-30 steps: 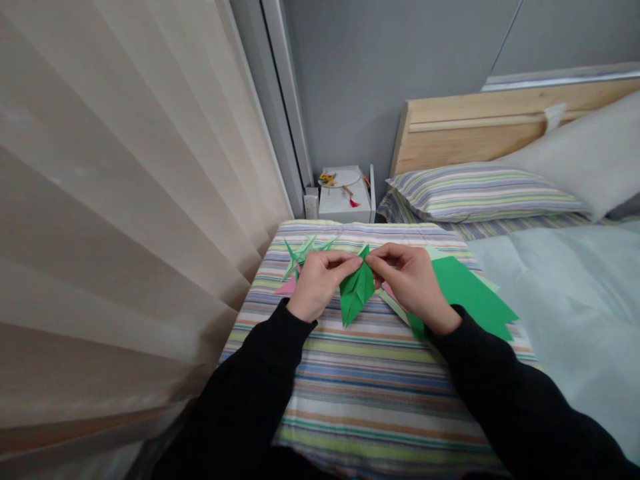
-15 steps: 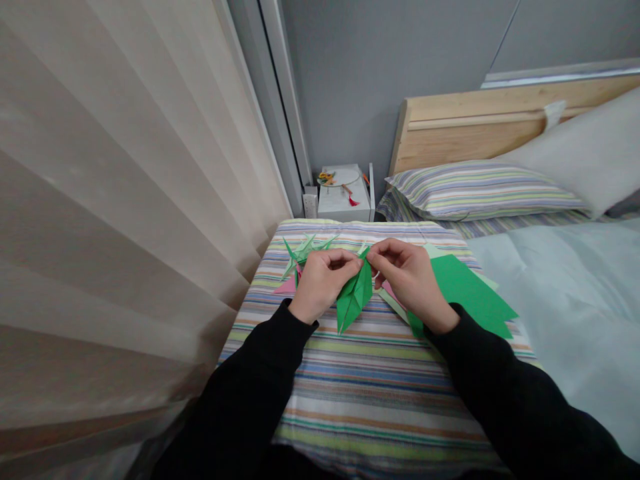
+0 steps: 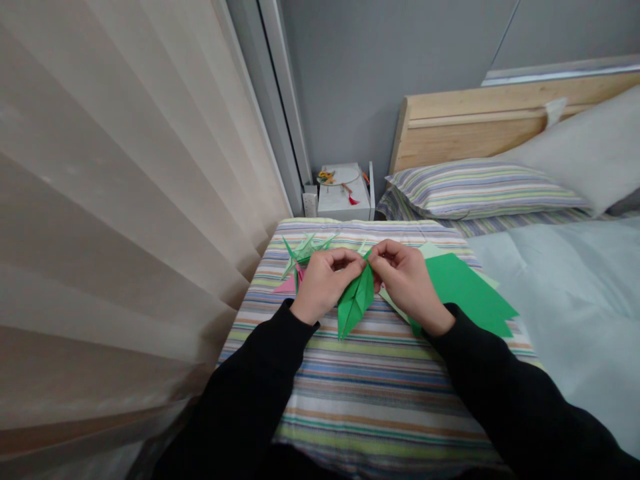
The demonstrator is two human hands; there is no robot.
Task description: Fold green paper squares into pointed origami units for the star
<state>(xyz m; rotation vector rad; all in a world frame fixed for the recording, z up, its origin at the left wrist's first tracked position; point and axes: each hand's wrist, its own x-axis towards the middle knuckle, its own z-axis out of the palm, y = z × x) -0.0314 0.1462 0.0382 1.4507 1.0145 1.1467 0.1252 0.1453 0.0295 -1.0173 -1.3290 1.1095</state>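
A folded piece of green origami paper [image 3: 355, 303] hangs point-down between my hands, above the striped cloth [image 3: 380, 387]. My left hand [image 3: 327, 280] pinches its upper left part between thumb and fingers. At the top tip, my right hand [image 3: 407, 277] pinches the same paper, its fingertips close to the left ones. Behind my left hand lie several folded green paper shapes [image 3: 305, 250] and a pink folded paper [image 3: 285, 285]. Flat green paper sheets [image 3: 463, 293] rest beside and partly under my right hand. The fingertips hide the paper's top.
A bed with a pale blue cover [image 3: 565, 293] stands to the right, with a striped pillow [image 3: 485, 190] against the wooden headboard [image 3: 460, 127]. A white bedside cabinet [image 3: 345, 210] is at the back. A beige curtain [image 3: 125, 200] fills the left side.
Both hands have shifted very slightly, and the folded green paper's lower tip hangs a little lower. The right hand has moved a bit left, covering the pink paper near it.
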